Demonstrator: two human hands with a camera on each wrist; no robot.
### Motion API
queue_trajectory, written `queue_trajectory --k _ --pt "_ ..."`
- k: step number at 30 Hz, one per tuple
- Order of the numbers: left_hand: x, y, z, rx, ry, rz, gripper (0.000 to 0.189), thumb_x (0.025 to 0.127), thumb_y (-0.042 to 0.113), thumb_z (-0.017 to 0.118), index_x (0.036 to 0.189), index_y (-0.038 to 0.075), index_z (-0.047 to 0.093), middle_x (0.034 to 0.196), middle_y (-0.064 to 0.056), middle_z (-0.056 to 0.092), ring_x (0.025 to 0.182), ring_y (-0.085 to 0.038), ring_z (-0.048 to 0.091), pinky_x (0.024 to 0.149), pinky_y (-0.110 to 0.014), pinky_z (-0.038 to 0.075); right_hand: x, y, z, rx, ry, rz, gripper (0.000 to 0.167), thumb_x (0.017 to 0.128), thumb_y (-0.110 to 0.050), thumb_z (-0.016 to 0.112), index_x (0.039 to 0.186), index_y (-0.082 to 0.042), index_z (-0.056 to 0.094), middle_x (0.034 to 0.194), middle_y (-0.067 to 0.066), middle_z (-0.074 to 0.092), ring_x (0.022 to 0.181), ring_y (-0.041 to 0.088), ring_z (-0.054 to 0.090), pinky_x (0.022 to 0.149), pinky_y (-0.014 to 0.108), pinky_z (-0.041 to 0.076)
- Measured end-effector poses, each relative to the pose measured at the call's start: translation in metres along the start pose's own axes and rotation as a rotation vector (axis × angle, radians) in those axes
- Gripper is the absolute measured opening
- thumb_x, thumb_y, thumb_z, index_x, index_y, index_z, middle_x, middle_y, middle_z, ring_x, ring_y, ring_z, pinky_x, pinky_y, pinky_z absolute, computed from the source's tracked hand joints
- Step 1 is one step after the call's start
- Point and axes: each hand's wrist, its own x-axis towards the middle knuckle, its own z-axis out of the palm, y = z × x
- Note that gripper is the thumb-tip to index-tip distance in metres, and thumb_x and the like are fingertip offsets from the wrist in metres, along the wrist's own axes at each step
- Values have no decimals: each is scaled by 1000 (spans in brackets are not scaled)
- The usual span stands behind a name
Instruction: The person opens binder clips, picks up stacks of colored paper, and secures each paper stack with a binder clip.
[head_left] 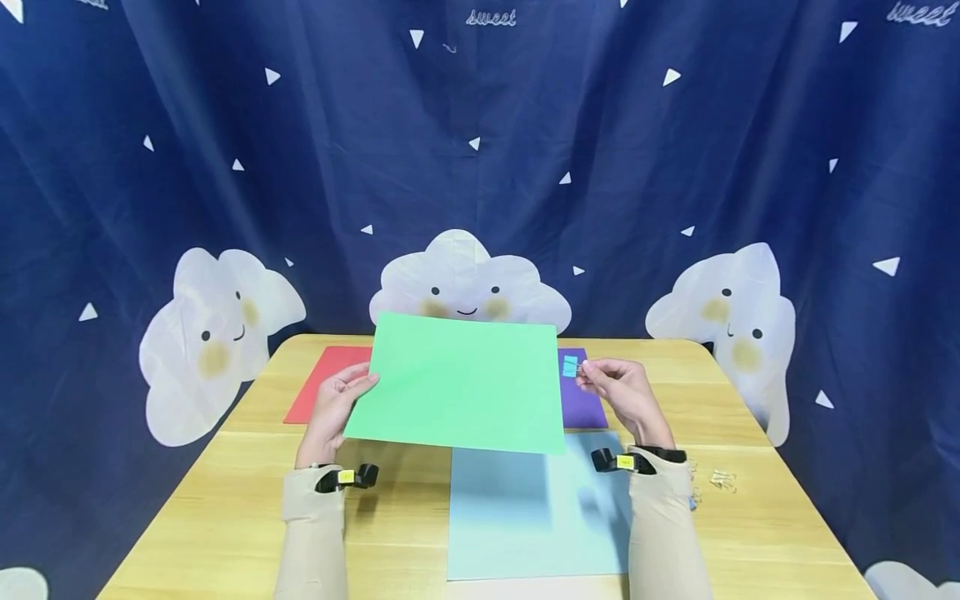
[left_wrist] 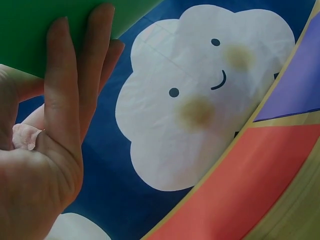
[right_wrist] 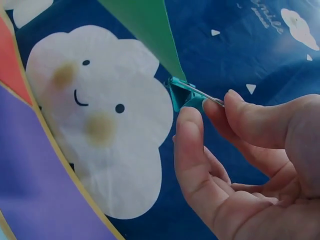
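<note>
Cannot see inner edges of red sheet point(head_left: 322, 385) and purple sheet point(head_left: 585, 408) behind green sheet point(head_left: 459, 383). Lose upper left corner of light blue sheet point(head_left: 525, 517) there too. In head view, cannot make out left hand point(head_left: 334, 410) fingers behind green sheet. In right wrist view, get only part of blue binder clip point(head_left: 571, 367) handle, with its end under right hand point(head_left: 622, 396) fingertips. Cannot count loose binder clips point(head_left: 723, 480) beside right sleeve point(head_left: 663, 533); too small, partly covered. Cannot read yellow labels point(head_left: 346, 477) on wrist cameras. See both sleeves cut off at bottom edge.
</note>
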Motion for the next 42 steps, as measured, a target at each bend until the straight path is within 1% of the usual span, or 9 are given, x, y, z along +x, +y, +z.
queue_trajectory --k 4,8,13,17,25,32,37,40,42 --pt "1 -1 0 -15 -7 4 39 101 21 69 135 6 59 87 12 79 71 -4 72 64 -22 60 -1 -1 1 18 -21 15 16 101 -9 66 93 -5 80 82 -3 76 75 7 71 77 20 62" --pt "2 0 -1 10 -2 27 41 100 20 71 136 4 60 89 14 79 78 -2 72 69 -20 59 -2 -3 1 27 -24 28 19 101 -9 66 89 -8 80 81 -4 76 73 6 69 74 18 61" --pt "5 1 -2 22 12 58 46 99 17 71 139 -2 57 89 16 78 87 1 70 78 -17 56 -1 -2 1 27 -28 39 24 101 -6 64 85 -13 80 80 -4 76 71 5 68 71 17 60" --pt "4 2 -2 9 30 65 42 99 14 71 137 -1 59 88 16 78 86 1 70 76 -16 56 -1 0 1 10 -37 65 25 101 -3 63 84 -13 79 79 -4 75 71 5 67 70 18 60" --pt "3 4 -2 -15 6 56 34 99 17 72 130 8 64 89 14 79 79 -1 71 69 -17 58 -2 1 2 -25 -54 93 18 102 -4 63 92 -7 77 82 -3 74 72 6 65 69 18 59" --pt "4 5 -2 -36 -18 48 36 99 17 72 132 7 62 89 13 80 74 -1 72 64 -18 58 0 4 0 27 -83 124 19 103 -7 63 92 -9 78 85 -3 75 75 6 67 71 17 60" --pt "3 3 -3 -50 -28 38 36 98 17 72 131 8 63 89 11 80 70 -3 72 61 -20 59 0 5 -2 52 -105 124 20 103 -6 62 91 -10 78 85 -3 75 75 5 68 72 17 61" --pt "3 2 -3 -39 -26 51 31 98 16 73 127 12 65 89 12 80 69 0 70 56 -16 53 1 5 0 42 -101 128 21 103 -5 62 91 -11 78 84 -3 75 74 5 67 72 18 61" --pt "3 2 -2 -35 -20 69 28 98 13 73 125 12 67 89 13 80 72 2 68 55 -14 49 2 5 1 22 -103 135 20 102 -6 63 91 -11 78 83 -3 75 74 6 67 72 19 61"
